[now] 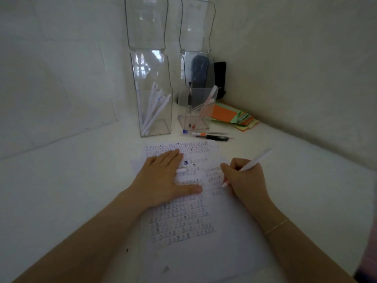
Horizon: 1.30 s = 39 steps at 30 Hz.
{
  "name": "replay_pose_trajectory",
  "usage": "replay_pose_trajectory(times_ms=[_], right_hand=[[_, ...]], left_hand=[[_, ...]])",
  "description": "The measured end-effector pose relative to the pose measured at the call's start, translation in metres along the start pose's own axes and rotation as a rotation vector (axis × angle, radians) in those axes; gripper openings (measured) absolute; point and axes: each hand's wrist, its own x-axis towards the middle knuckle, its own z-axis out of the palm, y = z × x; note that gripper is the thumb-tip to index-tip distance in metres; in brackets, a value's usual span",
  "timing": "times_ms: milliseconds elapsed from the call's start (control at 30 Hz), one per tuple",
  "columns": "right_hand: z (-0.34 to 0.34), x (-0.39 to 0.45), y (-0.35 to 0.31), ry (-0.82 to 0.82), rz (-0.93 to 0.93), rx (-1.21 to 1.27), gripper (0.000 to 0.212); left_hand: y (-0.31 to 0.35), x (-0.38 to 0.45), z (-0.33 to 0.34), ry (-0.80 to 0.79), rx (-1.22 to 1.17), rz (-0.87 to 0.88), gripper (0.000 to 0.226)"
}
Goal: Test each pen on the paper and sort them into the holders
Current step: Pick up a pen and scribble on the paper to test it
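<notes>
Right hand (244,180): fingers closed around a white pen (250,166) in a writing grip, tip down on the paper (204,252), barrel slanting up and away to the right. Left hand (163,176): open and flat, palm pressed on the paper, fingers spread, holding nothing. A small white cap-like piece lies just beside its fingers; what it is cannot be told.

The paper lies on the white table (61,190), covered in rows of small test marks.

Behind the paper, two clear holders stand with lids raised. Left holder (155,111): several white pens leaning inside. Right holder (195,111): a dark pen and a pale one. Loose pens (212,135) lie on the table in front of the right holder. Coloured paper slips (232,117) are stacked beside it.

Dark objects behind the right holder are indistinct.
</notes>
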Motion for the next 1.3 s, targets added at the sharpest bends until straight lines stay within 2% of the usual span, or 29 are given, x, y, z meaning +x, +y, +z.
replay_pose_trajectory(times_ms=[100, 233, 433, 633, 1000, 1133, 1233, 1300], right_hand=[[0.0004, 0.0018, 0.0043, 0.069, -0.026, -0.071, 0.028], [0.0015, 0.0039, 0.0061, 0.046, -0.012, -0.079, 0.022], [0.0048, 0.0038, 0.0097, 0.067, -0.102, -0.135, 0.031], [0.004, 0.0026, 0.0098, 0.053, -0.116, -0.14, 0.036], [0.0025, 0.001, 0.0087, 0.028, -0.12, -0.122, 0.034], [0.0039, 0.0011, 0.009, 0.034, -0.129, -0.124, 0.037], [0.0058, -0.0009, 0.0086, 0.043, -0.199, -0.171, 0.051], [0.0047, 0.0003, 0.0085, 0.048, -0.187, -0.119, 0.049]], left_hand=[[0.0015, 0.0009, 0.0028, -0.008, -0.011, -0.005, 0.122], [0.0002, 0.0024, 0.0037, -0.009, -0.009, -0.011, 0.122], [-0.001, 0.0035, 0.0044, -0.001, 0.001, -0.002, 0.122], [-0.0013, 0.0035, 0.0048, 0.005, -0.002, -0.004, 0.122], [-0.0005, 0.0017, 0.0039, 0.048, -0.056, 0.012, 0.119], [-0.0022, 0.0011, 0.0039, 0.127, -0.164, 0.039, 0.093], [-0.0038, 0.0025, 0.001, 0.147, -0.251, 0.041, 0.061], [-0.0053, 0.0051, 0.0006, 0.186, -0.348, 0.026, 0.038]])
